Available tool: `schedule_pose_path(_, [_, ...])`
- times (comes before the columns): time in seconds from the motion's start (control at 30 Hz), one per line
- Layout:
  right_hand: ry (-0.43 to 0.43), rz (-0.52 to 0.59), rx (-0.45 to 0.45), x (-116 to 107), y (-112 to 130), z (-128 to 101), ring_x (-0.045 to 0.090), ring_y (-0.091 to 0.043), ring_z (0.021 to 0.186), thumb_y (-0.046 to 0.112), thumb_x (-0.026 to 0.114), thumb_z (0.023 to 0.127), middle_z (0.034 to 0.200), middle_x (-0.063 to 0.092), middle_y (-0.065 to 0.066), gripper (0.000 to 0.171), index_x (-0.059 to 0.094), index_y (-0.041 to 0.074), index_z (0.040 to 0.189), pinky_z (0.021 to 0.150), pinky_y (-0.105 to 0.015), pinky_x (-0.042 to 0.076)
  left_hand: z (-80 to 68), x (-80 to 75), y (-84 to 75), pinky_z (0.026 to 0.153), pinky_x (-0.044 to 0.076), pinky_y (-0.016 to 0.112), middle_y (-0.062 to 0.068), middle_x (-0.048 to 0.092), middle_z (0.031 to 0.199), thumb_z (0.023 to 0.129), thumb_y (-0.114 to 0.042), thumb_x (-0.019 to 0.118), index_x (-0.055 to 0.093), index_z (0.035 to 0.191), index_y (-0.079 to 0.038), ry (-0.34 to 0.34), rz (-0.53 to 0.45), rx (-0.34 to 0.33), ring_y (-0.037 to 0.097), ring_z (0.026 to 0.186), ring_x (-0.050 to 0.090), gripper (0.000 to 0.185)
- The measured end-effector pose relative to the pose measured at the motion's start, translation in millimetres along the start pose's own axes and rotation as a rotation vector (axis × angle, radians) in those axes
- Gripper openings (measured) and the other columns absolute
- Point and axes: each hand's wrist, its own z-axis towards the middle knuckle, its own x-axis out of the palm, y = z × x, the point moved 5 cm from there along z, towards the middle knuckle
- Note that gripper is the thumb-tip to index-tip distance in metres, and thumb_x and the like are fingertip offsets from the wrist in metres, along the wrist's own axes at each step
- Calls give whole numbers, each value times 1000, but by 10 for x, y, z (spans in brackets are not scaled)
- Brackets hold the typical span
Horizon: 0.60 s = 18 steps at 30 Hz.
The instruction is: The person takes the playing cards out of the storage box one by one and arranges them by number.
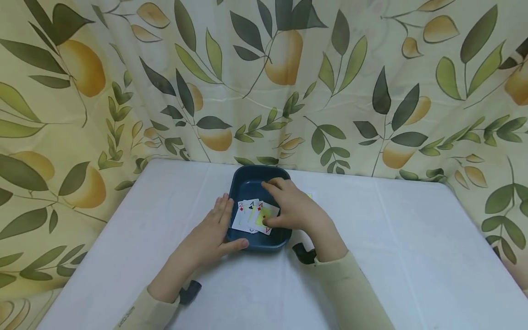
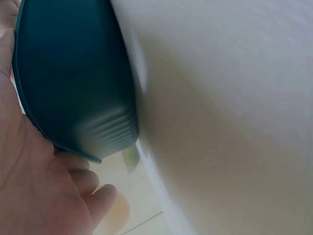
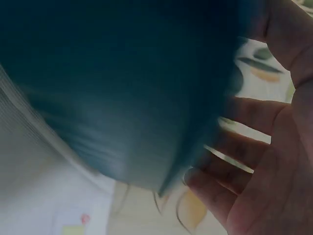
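A dark blue rectangular bin (image 1: 259, 246) sits on the table with several fanned playing cards inside. A two of diamonds (image 1: 238, 222), an ace of clubs (image 1: 251, 206) and an ace of diamonds (image 1: 271, 210) show face up. Along the bin's left rim lies my left hand (image 1: 210, 229), its fingers straight and thumb by the near corner. My right hand (image 1: 294, 206) reaches over the right rim with fingers spread; its thumb overlaps the ace of diamonds in the head view. From the right wrist, those fingers (image 3: 254, 115) appear beyond the bin's rim with gaps between them.
Another card (image 1: 310, 195) lies on the table right of the bin, mostly hidden behind my right hand. White cloth (image 1: 412, 256) covers the table. A curtain (image 1: 363, 91) printed with fruit and leaves hangs along the back and left side.
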Motion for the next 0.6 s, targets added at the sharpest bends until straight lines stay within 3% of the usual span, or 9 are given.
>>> schedule_pose_path(0.3, [91, -73, 18, 351, 8, 134, 44, -26, 134, 48, 82, 75, 149, 46, -8, 90, 46, 14, 150, 108, -46, 46, 14, -4, 0, 120, 23, 50, 15, 3, 167, 87, -74, 54, 11, 159, -1, 11, -3, 0, 31, 154, 6, 111])
schedule_pose_path(0.47, [113, -164, 24, 429, 37, 148, 47, -25, 129, 51, 82, 75, 145, 50, -8, 88, 48, 15, 149, 106, -45, 47, 11, -15, -9, 120, 23, 50, 15, 2, 167, 87, -74, 54, 10, 159, -2, 18, -6, -3, 32, 154, 6, 111])
schedule_pose_path(0.6, [132, -267, 10, 469, 91, 141, 54, -26, 119, 53, 82, 74, 134, 58, -9, 81, 59, 12, 139, 105, -45, 47, 6, -26, -12, 120, 23, 50, 15, 3, 167, 87, -73, 56, 10, 159, -2, 16, -14, -8, 31, 154, 6, 111])
